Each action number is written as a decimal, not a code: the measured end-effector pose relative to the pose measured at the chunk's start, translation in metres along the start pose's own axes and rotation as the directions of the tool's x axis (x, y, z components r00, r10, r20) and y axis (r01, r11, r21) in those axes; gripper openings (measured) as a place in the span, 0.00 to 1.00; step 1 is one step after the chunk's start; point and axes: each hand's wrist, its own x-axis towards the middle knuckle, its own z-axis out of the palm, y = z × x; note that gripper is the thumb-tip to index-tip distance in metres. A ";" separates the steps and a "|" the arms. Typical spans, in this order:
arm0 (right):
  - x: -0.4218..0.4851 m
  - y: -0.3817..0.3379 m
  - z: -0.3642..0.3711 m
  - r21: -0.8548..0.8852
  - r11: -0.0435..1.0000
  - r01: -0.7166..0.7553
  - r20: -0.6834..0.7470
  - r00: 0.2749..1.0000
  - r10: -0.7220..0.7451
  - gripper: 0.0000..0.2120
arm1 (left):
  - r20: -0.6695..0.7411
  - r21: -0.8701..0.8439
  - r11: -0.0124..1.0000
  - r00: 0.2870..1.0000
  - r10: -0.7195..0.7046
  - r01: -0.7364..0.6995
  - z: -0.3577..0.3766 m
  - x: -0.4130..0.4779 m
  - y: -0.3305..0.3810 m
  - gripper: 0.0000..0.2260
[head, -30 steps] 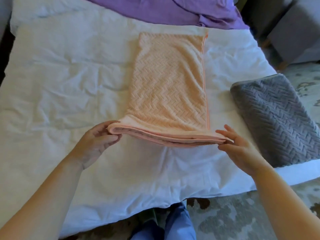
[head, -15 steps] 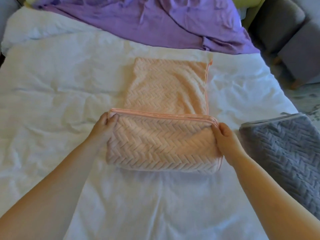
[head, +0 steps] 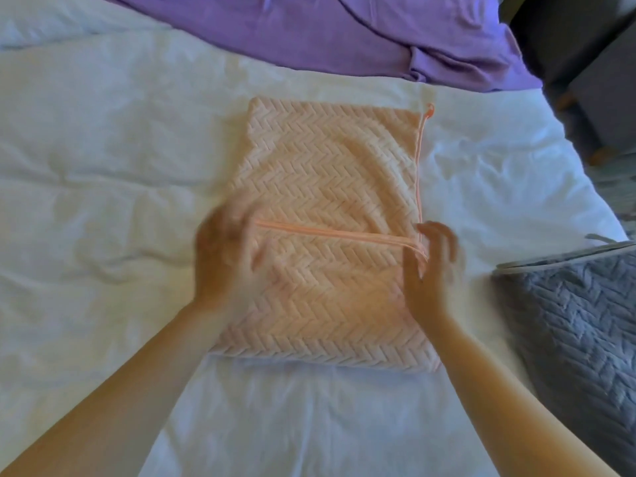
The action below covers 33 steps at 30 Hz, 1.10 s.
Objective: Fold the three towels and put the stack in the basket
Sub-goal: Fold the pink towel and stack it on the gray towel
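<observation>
peach herringbone towel (head: 327, 235) lies part-folded; left hand (head: 223, 256) and right hand (head: 430, 266) rest on it, fingers blurred, grip unclear; its loose flap may slip askew.

My left hand (head: 227, 256) and right hand (head: 432, 266) motion-blurred, grip unclear; grey towel (head: 578, 325) cut off at right edge.
</observation>
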 end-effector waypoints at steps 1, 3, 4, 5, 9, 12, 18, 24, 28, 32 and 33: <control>-0.006 -0.011 0.004 -0.008 0.994 0.109 0.065 0.992 -0.108 0.20 | 0.146 0.007 0.985 0.975 0.169 -0.172 0.002 -0.005 0.010 0.21; -0.019 -0.026 0.017 -0.082 0.963 0.258 0.318 0.922 -0.220 0.25 | 0.469 -0.005 0.965 0.852 0.233 -0.261 0.011 -0.015 0.018 0.23; -0.022 -0.026 0.024 -0.118 0.948 0.297 0.443 0.870 -0.217 0.28 | 0.563 0.023 0.975 0.809 0.168 -0.219 0.019 -0.019 0.014 0.24; -0.023 -0.023 0.030 -0.149 0.937 0.317 0.531 0.825 -0.195 0.30 | 0.609 0.079 0.981 0.788 0.093 -0.178 0.027 -0.021 0.007 0.24; -0.006 0.001 0.042 -0.262 0.892 0.368 0.588 0.794 -0.155 0.33 | 0.576 0.229 0.972 0.812 -0.091 -0.054 0.046 -0.025 -0.009 0.28; -0.001 0.026 0.032 -0.373 0.882 0.288 0.527 0.848 -0.054 0.34 | 0.526 0.304 0.951 0.822 -0.218 0.058 0.045 -0.030 -0.017 0.31; -0.026 0.049 -0.005 0.059 0.945 -0.321 0.424 0.866 0.267 0.27 | 0.275 -0.012 0.891 0.858 -0.433 0.454 0.005 -0.053 -0.039 0.28; -0.096 0.034 -0.024 0.513 0.635 -0.577 0.421 0.814 0.400 0.27 | 0.429 -0.442 0.487 0.654 -0.623 0.753 -0.033 -0.124 -0.036 0.21; -0.126 0.044 -0.024 0.421 0.701 -0.576 0.422 0.808 0.411 0.32 | 0.494 -0.477 0.562 0.735 -0.464 0.675 -0.041 -0.150 -0.040 0.15; -0.135 0.044 -0.024 0.319 0.802 -0.506 0.335 0.851 0.404 0.12 | 0.419 -0.451 0.673 0.805 -0.421 0.587 -0.042 -0.156 -0.047 0.10; -0.135 0.042 -0.026 0.322 0.808 -0.493 0.316 0.861 0.399 0.09 | 0.392 -0.417 0.690 0.802 -0.450 0.592 -0.043 -0.156 -0.051 0.10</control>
